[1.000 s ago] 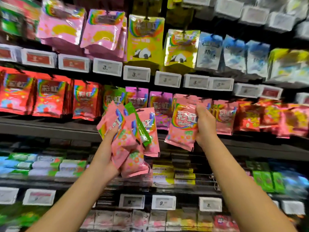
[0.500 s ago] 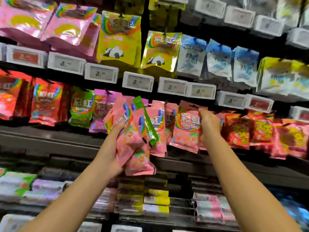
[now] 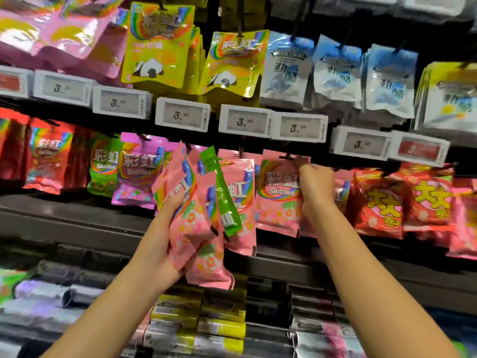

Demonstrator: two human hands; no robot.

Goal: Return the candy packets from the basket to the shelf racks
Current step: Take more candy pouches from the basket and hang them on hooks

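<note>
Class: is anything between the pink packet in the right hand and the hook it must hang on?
Nothing visible. The right hand holds the pink packet with its top edge right at the hook, under the price tags.

Two arms are showing, coming up from the bottom of the picture. Both arms are bare from the elbow to the wrist, and the person is wearing no sleeves that reach into view. The left hand [image 3: 165, 244] is wearing no glove, ring or band. The right hand [image 3: 316, 188] is wearing no glove or ring either. Both wrists are showing bare, with no watch or bracelet. The arms are looking long and thin.
</note>
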